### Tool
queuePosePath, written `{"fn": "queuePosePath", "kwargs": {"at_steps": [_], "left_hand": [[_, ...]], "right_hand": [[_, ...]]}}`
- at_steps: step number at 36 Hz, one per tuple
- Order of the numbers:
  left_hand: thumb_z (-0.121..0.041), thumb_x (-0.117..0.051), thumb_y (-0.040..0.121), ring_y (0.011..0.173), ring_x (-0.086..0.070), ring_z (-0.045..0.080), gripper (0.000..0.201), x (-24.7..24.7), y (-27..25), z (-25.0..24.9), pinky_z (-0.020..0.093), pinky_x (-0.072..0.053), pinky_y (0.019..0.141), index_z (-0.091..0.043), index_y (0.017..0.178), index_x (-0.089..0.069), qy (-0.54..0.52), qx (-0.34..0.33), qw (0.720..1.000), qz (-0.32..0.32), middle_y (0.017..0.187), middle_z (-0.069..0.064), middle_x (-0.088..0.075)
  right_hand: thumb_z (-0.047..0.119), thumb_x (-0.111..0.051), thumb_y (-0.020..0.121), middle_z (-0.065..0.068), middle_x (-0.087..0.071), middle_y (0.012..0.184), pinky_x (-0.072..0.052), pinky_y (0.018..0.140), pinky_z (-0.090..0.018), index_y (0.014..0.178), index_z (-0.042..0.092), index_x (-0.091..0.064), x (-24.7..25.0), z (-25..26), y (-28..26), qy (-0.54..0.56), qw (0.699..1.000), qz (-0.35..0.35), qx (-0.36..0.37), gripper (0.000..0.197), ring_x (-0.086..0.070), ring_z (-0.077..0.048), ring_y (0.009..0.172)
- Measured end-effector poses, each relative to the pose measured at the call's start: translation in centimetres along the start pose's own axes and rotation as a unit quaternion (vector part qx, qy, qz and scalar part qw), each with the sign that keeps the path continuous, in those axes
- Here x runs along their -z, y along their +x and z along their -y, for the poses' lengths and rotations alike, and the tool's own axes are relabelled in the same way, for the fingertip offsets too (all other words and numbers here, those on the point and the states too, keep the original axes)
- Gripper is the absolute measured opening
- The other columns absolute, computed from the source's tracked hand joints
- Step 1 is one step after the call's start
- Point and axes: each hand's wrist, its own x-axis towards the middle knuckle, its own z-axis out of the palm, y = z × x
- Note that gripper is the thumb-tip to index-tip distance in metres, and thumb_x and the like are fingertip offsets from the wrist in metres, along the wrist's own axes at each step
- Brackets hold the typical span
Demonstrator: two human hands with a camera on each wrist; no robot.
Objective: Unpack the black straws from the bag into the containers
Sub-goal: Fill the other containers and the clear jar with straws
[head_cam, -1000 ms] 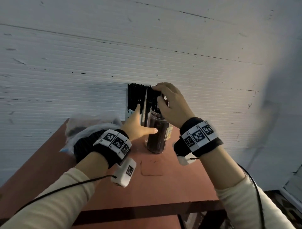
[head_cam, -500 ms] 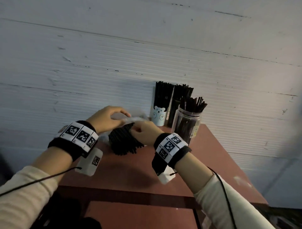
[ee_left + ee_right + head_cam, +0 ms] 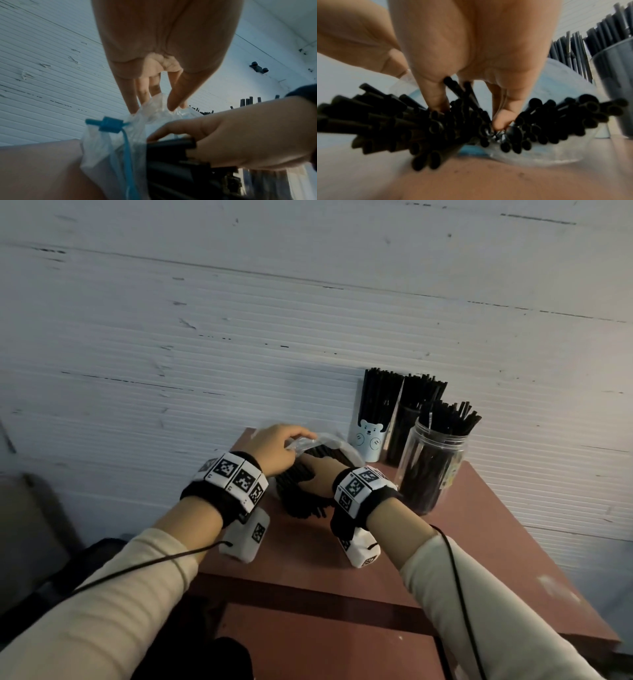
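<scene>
Reddish table [image 3: 479, 542] at frame centre, set against a white ribbed wall [image 3: 239, 320]. At upper right stand a bear cup [image 3: 368, 440], a jar [image 3: 431, 470] and a largely hidden container between them, all holding straws. Left hand [image 3: 274, 451] pinches the bag [image 3: 154, 112] mouth; right hand [image 3: 320, 474] grasps straws [image 3: 436, 121] in the bag. Bag bottom is hidden.

A plain, sparsely furnished back room or storage corner rather than a fitted kitchen or shop floor. A white ribbed panel wall [image 3: 239, 344], scuffed and chipped in places, stands directly behind a small reddish-brown table [image 3: 496, 542]. A bear-print cup [image 3: 368, 441] and a clear jar [image 3: 430, 470] stand against the wall. Lighting is dim and bluish.
</scene>
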Motion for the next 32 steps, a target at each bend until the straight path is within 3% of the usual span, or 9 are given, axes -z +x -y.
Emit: {"fn": "queuePosePath", "kwargs": {"at_steps": [4,6,10,16,20,23,25,28,32], "left_hand": [[-0.006,-0.050,0.080,0.102,-0.065,0.016,0.058,0.3,0.1,0.0,0.042,-0.056,0.087,-0.054,0.111,-0.061,0.005,0.005,1.000,-0.014,0.130,-0.009,-0.061],[-0.016,-0.051,0.076,0.103,-0.065,0.013,0.056,0.4,0.3,0.2,0.041,-0.055,0.089,-0.062,0.107,-0.058,0.009,0.005,1.000,-0.016,0.128,-0.013,-0.062],[-0.010,-0.051,0.079,0.110,-0.061,0.010,0.060,0.4,0.4,0.4,0.039,-0.053,0.094,-0.065,0.101,-0.057,0.010,0.002,1.000,-0.019,0.131,-0.015,-0.060],[-0.002,-0.052,0.082,0.115,-0.059,0.012,0.059,0.2,0.8,0.6,0.038,-0.052,0.096,-0.052,0.110,-0.063,-0.005,0.000,1.000,-0.016,0.130,-0.008,-0.061],[0.002,-0.051,0.083,0.117,-0.057,0.013,0.058,0.1,0.8,0.6,0.035,-0.049,0.099,-0.044,0.115,-0.064,-0.009,-0.002,1.000,-0.015,0.132,-0.007,-0.060],[0.005,-0.053,0.084,0.120,-0.056,0.012,0.056,0.0,0.4,0.6,0.028,-0.045,0.100,-0.035,0.121,-0.065,-0.032,-0.010,0.999,-0.003,0.132,-0.006,-0.060],[0.005,-0.057,0.085,0.120,-0.056,0.013,0.052,-0.1,-0.1,0.3,0.024,-0.043,0.097,-0.027,0.125,-0.064,-0.039,-0.019,0.999,0.006,0.131,-0.003,-0.060],[0.001,-0.064,0.082,0.122,-0.052,0.016,0.053,-0.3,-0.7,0.1,0.019,-0.034,0.091,-0.020,0.130,-0.059,-0.001,-0.041,0.999,0.013,0.132,0.002,-0.057],[-0.016,-0.074,0.077,0.117,-0.042,0.013,0.056,-0.8,-1.6,-0.8,0.012,-0.023,0.086,-0.026,0.130,-0.057,0.074,-0.067,0.995,-0.032,0.131,0.001,-0.043]], "right_hand": [[0.020,-0.049,0.096,-0.008,-0.054,0.135,-0.039,0.105,-0.041,0.137,0.023,-0.048,0.2,0.0,0.3,-0.010,1.000,0.001,0.015,0.041,-0.050,-0.028,0.124],[0.017,-0.052,0.095,-0.007,-0.055,0.134,-0.039,0.104,-0.037,0.133,0.019,-0.053,0.2,-0.2,0.5,-0.007,1.000,-0.011,0.016,0.039,-0.050,-0.027,0.124],[0.010,-0.059,0.087,-0.010,-0.057,0.130,-0.039,0.098,-0.031,0.129,0.013,-0.057,0.3,-0.7,0.7,0.065,0.996,-0.063,0.014,0.041,-0.051,-0.027,0.121],[0.008,-0.062,0.085,-0.010,-0.062,0.122,-0.039,0.093,-0.028,0.119,0.010,-0.064,0.7,-1.3,0.5,0.099,0.991,-0.094,0.015,0.035,-0.054,-0.026,0.117],[0.014,-0.062,0.089,0.001,-0.059,0.127,-0.044,0.100,-0.028,0.123,0.016,-0.063,1.6,-1.4,0.0,0.060,0.996,-0.059,0.014,0.033,-0.056,-0.019,0.116],[0.013,-0.069,0.079,0.006,-0.064,0.099,-0.053,0.085,-0.028,0.097,0.025,-0.071,1.3,-2.3,-0.4,0.113,0.986,-0.125,0.018,0.022,-0.062,-0.017,0.094],[0.009,-0.070,0.076,0.010,-0.060,0.084,-0.052,0.069,-0.017,0.091,0.022,-0.072,1.1,-3.2,-1.0,0.155,0.976,-0.149,0.023,0.021,-0.061,-0.013,0.080],[0.008,-0.071,0.074,0.005,-0.060,0.090,-0.045,0.057,-0.009,0.091,0.021,-0.073,1.3,-4.3,-2.3,0.167,0.975,-0.138,0.039,0.022,-0.059,-0.008,0.073],[0.010,-0.072,0.075,0.003,-0.063,0.095,-0.048,0.064,-0.012,0.091,0.023,-0.073,2.2,-5.4,-4.6,0.172,0.977,-0.117,0.053,0.021,-0.061,-0.009,0.077]]}}
